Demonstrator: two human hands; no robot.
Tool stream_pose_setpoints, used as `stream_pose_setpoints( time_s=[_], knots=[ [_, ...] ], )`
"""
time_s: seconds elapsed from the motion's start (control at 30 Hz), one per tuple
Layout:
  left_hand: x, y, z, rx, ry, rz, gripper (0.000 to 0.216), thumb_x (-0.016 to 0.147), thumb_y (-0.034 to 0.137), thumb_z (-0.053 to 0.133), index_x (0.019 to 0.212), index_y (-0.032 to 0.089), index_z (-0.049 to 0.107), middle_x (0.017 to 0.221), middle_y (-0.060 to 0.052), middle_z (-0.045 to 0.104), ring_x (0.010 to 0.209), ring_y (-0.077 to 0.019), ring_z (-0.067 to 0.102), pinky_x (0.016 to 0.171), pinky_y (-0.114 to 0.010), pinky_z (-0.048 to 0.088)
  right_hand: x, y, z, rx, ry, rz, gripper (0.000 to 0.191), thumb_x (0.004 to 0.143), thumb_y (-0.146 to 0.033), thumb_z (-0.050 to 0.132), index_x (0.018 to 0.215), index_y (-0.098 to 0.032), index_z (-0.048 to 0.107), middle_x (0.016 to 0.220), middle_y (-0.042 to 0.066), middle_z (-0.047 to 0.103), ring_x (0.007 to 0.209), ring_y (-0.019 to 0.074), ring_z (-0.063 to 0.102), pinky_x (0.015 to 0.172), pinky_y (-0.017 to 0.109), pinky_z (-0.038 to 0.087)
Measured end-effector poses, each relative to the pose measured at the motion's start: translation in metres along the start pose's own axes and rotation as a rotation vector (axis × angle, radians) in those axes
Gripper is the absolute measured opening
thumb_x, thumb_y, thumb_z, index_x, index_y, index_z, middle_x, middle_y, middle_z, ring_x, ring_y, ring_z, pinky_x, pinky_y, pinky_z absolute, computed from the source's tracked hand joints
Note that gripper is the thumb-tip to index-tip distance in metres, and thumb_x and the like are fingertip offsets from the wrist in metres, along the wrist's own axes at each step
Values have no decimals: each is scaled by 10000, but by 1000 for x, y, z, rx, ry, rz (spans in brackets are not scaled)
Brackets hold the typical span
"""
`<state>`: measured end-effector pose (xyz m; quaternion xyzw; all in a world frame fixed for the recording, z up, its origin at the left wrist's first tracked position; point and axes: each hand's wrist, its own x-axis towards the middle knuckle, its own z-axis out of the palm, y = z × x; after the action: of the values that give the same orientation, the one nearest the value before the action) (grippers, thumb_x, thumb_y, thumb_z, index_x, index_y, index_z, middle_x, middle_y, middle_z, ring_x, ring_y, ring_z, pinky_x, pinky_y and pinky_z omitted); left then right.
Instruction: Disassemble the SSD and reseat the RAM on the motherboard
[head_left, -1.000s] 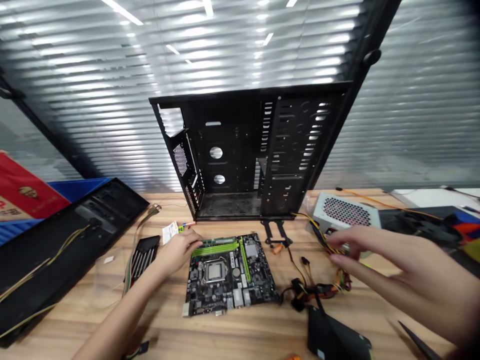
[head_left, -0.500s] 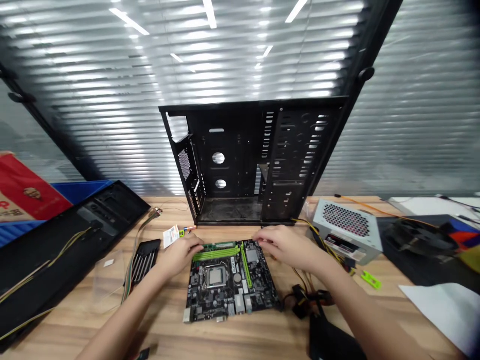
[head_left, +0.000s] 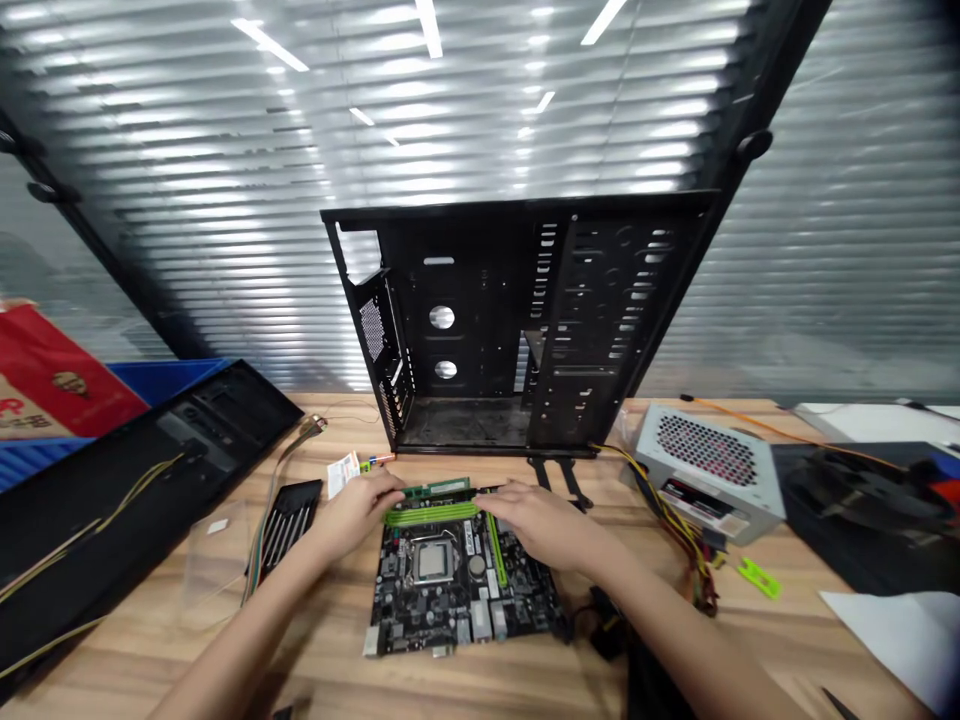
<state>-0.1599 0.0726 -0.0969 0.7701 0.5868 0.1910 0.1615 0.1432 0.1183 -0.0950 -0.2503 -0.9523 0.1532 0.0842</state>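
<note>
A black motherboard (head_left: 461, 580) with green memory slots lies flat on the wooden table (head_left: 480, 680) in front of me. A green memory stick (head_left: 441, 489) sits along the board's far edge. My left hand (head_left: 360, 508) pinches the stick's left end with closed fingers. My right hand (head_left: 536, 518) reaches in from the right, its fingers closed on the stick's right end above the green slots.
An open black computer case (head_left: 517, 320) stands upright behind the board. A grey power supply (head_left: 709, 470) with yellow cables lies at the right. A black side panel (head_left: 127, 480) lies at the left, with a black slotted bracket (head_left: 289, 515) near it.
My right hand has moved left from the power supply cables to the right end of the memory stick. My left hand has stayed at the stick's left end.
</note>
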Motion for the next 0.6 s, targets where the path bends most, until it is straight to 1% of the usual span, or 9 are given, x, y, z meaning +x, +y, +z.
stream_pose_setpoints(
  time_s=[0.13,0.23,0.4,0.47,0.6],
  knots=[
    [0,1,-4,-72,37,-43,280,922,361,445,867,175,648,856,-51,663,789,-183,594,748,-290,444,1,-1,3,-63,-31,56,553,841,-42,368,1374,-140,478,1215,144,618,1129,245,539,959,384,440],
    [-1,0,-3,-131,40,-62,293,918,376,442,855,170,640,817,-46,652,762,-180,599,706,-277,452,2,-1,5,-89,-49,63,577,836,-44,366,1400,-138,442,1185,141,624,1113,253,529,954,394,434],
    [-1,-1,-1,-161,47,-86,295,918,385,443,849,171,633,781,-39,645,745,-176,608,672,-259,460,3,-2,5,-99,-47,54,698,796,1,354,1465,-199,348,1238,128,591,1150,244,501,955,378,421],
    [-1,-3,-1,-174,50,-94,289,918,390,448,855,173,629,788,-38,649,752,-178,617,681,-262,469,2,-3,5,-114,-57,66,688,797,0,358,1454,-204,371,1237,139,590,1143,248,506,943,381,423],
    [-2,-8,0,-249,37,-100,298,917,406,453,863,169,627,806,-37,645,748,-179,633,705,-277,493,1,-5,6,-139,-76,79,637,791,10,356,1393,-171,460,1234,151,605,1125,260,519,938,402,420]
  ],
)
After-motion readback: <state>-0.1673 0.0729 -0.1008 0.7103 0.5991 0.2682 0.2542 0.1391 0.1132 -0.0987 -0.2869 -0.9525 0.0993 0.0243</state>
